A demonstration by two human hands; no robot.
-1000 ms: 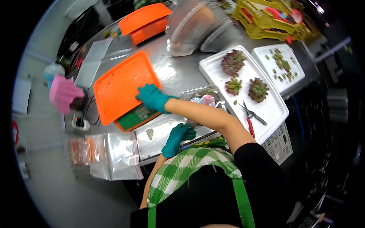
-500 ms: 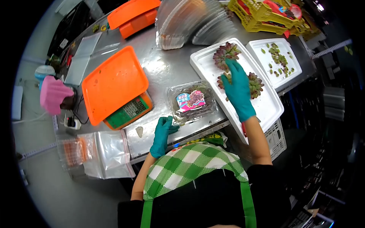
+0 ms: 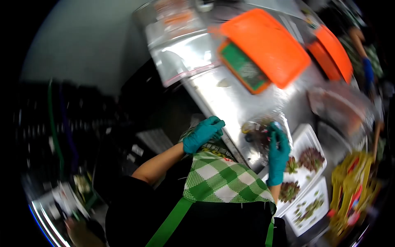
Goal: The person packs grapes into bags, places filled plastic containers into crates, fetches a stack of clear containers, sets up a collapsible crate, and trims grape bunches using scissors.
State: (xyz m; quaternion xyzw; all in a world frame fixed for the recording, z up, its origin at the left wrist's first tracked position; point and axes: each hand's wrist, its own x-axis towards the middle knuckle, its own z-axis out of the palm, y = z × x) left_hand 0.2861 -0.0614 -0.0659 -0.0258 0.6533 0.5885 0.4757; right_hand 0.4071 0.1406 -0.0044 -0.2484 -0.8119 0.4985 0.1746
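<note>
A teal glove covers my left hand (image 3: 204,133), which is held at the table's front edge. Its fingers are curled together in a pinch; whatever may be between them is hidden. My right hand (image 3: 278,154), also gloved, reaches over the right side of a clear plastic box (image 3: 256,142). The thumb and fingers look bent and apart, with the fingertips at the box. Dark contents show through the blurred plastic. Beside my right wrist, a white foam tray (image 3: 305,138) carries purple-green succulents (image 3: 311,159).
An orange-topped scale (image 3: 265,47) stands beyond the box. Plastic bags (image 3: 181,57) lie at the table's corner. A second white tray (image 3: 323,193) holds small leaves. Yellow crates (image 3: 349,185) are at the right. Another person's blue-gloved hand (image 3: 367,70) shows at the far right.
The view has swung round to the left. My right hand has moved from over the succulents to the plastic box. My left hand has left the box's side for the table edge.
</note>
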